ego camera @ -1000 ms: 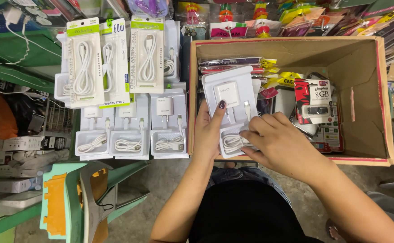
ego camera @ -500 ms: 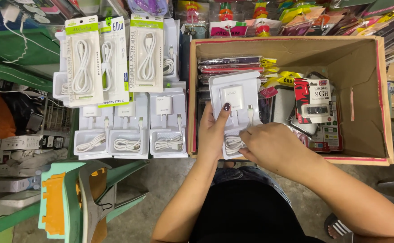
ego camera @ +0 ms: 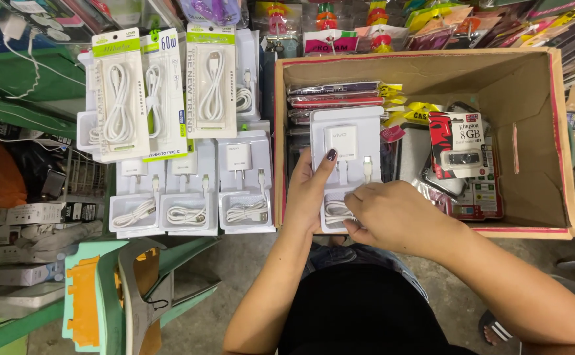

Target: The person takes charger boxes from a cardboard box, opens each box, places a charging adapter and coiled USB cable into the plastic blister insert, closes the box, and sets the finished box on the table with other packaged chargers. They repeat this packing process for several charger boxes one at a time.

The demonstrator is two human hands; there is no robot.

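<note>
Both hands are on a white charger pack (ego camera: 345,158) — a clear plastic blister with a wall plug up top and a coiled cable at the bottom — held upright over the near left corner of a cardboard box (ego camera: 530,85). The left hand (ego camera: 310,194) grips the pack along its left edge, thumb laid up across the front beside the plug and the other fingers tucked behind it. The right hand (ego camera: 392,217) is curled over the pack's lower right corner, fingers bent and pressed against the part with the coiled cable; whether they pinch the edge or only rest on it is hard to tell from this angle. Inside the box, flat phone cases (ego camera: 333,93) in dark and red tones are stacked along the far left, yellow tags (ego camera: 409,112) lie near the middle, and a carded memory stick (ego camera: 458,143) in red and white sits just right of the pack, on top of other packets. To the left of the box, outside it, a row of similar charger packs (ego camera: 185,187) lies side by side, and long white cable packs (ego camera: 162,92) with green headers overlap them further up — all well apart from the hands. A pale green plastic stool (ego camera: 103,296) stands at the lower left
</note>
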